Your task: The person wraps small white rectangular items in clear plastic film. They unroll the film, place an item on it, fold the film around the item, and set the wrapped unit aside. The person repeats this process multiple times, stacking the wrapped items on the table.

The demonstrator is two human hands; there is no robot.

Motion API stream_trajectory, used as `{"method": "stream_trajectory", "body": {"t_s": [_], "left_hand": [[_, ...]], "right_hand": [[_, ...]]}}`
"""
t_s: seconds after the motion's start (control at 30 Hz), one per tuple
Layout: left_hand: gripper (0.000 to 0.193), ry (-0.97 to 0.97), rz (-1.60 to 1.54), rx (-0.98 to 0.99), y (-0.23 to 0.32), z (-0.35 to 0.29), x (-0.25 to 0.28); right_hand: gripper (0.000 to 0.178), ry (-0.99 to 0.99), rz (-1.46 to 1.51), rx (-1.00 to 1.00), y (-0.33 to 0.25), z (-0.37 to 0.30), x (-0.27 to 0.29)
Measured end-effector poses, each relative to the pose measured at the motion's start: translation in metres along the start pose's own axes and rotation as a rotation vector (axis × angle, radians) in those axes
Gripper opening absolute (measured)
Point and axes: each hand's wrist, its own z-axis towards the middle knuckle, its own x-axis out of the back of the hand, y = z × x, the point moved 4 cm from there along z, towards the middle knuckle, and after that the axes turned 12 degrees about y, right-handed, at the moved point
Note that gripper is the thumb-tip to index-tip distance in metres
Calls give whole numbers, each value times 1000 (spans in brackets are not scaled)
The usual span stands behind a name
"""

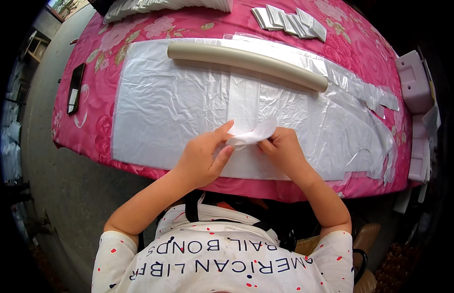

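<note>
Centrally in the frame, a curled white film (258, 134) slants lengthwise up rightward from the left hand (201, 153), thumb and forefinger apart, hold unclear, to the right hand (285, 149), whose grip pinches its edge.

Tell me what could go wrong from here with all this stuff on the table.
The thin white piece curls up between the left hand and the right hand, so it might crease or tear if pulled hard. The round beige tube lies across the plastic sheets and could roll if bumped. The phone sits near the table's left edge and might get knocked off.
</note>
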Motion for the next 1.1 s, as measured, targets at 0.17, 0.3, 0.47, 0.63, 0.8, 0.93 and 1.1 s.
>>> {"method": "stream_trajectory", "body": {"t_s": [0.17, 0.3, 0.47, 0.63, 0.8, 0.93, 1.1], "left_hand": [[59, 59, 210, -175, 9, 4, -3], [69, -136, 531, -260, 9, -6, -34], [75, -180, 618, -185, 2, -10, -42], [73, -146, 610, -191, 3, -9, -40], [62, -25, 553, -283, 9, 8, -30], [56, -3, 541, -293, 11, 19, -24], [46, 13, 649, -406, 9, 25, -27]], "right_hand": [[27, -159, 137, -318, 5, 24, -2], [27, -173, 146, -355, 7, 27, -1], [19, -93, 139, -301, 7, 19, -3], [41, 304, -349, 428, -14, 1, 3], [46, 156, -471, 874, -10, 10, 1], [40, 107, -464, 865, -10, 19, 5], [36, 127, -434, 892, -6, 26, 5]]}}
